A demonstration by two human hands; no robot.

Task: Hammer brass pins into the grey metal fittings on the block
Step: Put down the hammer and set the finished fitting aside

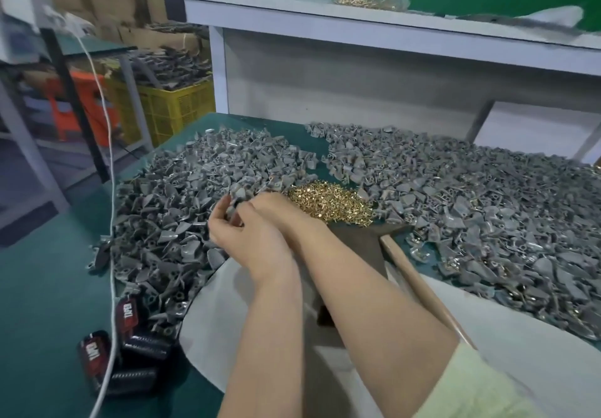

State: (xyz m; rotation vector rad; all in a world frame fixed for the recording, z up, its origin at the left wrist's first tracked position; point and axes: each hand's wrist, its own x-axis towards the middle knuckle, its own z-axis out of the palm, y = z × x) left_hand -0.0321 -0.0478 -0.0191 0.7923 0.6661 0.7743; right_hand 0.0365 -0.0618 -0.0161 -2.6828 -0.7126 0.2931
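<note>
Hovering just left of the block (357, 245), the left hand (240, 239) is curling its fingers round one grey fitting (234, 207) at the edge of the fittings pile (169, 196); the right hand (276, 204) is lying across beside it, its fingertips hidden, so its grip cannot be told. The brass pins (328, 203) are lying heaped just behind the block, and the hammer handle (419, 281) is resting at its right. The fitting is looking small, stiff and light, probably best pinched by its flat wing

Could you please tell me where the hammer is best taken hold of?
Probably grip the hammer's wooden handle around its near half, coming from the right with the right hand: it lies bare, slanting toward you, its far end at the block.
</note>
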